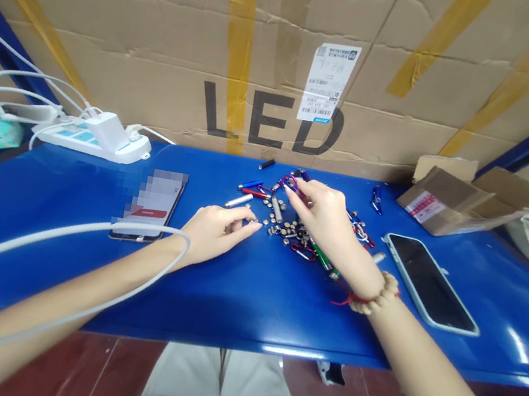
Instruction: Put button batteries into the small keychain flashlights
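Spanning front edge to left hand, open blue tabletop

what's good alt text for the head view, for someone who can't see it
A person's left hand and right hand work among metal discs and coloured tubes on a blue table, between two phones. Cardboard marked LED stands behind.

Silver on discs between left hand and right hand. Purple on the clip at the right hand, red on a tube left of it, green on another tube below it. Black and pale blue on the phone to its right; plain blue on the bench beneath both.
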`<state>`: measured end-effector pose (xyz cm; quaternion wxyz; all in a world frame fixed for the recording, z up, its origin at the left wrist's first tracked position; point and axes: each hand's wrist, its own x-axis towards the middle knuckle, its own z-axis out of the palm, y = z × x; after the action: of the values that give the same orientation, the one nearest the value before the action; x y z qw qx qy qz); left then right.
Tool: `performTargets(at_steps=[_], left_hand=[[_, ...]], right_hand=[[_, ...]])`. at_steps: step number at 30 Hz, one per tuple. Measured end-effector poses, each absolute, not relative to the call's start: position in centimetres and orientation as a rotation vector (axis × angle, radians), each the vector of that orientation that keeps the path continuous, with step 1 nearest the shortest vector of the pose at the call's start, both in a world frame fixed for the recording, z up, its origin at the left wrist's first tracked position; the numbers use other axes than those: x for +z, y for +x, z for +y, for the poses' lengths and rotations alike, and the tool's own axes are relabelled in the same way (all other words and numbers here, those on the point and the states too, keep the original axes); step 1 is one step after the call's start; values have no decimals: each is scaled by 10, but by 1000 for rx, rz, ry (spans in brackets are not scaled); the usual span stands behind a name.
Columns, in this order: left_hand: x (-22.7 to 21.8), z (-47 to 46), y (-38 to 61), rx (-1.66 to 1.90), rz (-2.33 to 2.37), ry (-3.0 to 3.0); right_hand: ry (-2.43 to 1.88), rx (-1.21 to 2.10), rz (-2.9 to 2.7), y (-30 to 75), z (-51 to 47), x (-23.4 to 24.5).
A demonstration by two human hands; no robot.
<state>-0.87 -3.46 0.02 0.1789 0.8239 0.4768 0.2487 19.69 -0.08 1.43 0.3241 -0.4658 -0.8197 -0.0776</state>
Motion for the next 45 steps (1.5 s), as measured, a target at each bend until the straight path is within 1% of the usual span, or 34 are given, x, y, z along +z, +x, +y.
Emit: performTargets(at_steps=[6, 15, 17, 19, 21, 23, 25, 27, 30, 33, 38, 41, 45], left_hand=[[0, -32, -10, 757, 1351, 2297], [1, -27, -13, 805, 1525, 2276], [0, -26, -14, 804, 1532, 2272], [-1, -26, -14, 797, 1525, 2269], [-1, -26, -13, 800, 1517, 2270], [-1, -26, -13, 821, 1517, 2273], [0, -28, -13, 857, 1531, 2290], [1, -29, -13, 893, 1554, 2341], [-1, -30, -16, 958, 1533, 2463], [-6, -28, -18, 1037, 1395, 2558], [-8, -22, -19, 1074, 1244, 2580], [-7, -18, -19, 978, 1290, 2695], [-8, -17, -19, 652, 1415, 2784]], right_hand=[[-1750, -219, -2160, 213, 4, 16], [-2010, -342, -1990, 217, 3, 19], [-1954, -340, -1963, 218, 3, 18], [-1765, -271, -1985, 215, 3, 18], [-1483, -91, -2039, 207, 0, 19], [-1221, 169, -2079, 197, -5, 20], [-1079, 415, -2085, 186, -12, 19], [-1032, 550, -2061, 176, -18, 16], [-1004, 580, -2027, 167, -24, 8], [-1000, 577, -2008, 164, -25, 2], [-1013, 593, -1948, 166, -23, 3], [-1044, 559, -1886, 172, -17, 7], [-1113, 445, -1805, 179, -10, 11]])
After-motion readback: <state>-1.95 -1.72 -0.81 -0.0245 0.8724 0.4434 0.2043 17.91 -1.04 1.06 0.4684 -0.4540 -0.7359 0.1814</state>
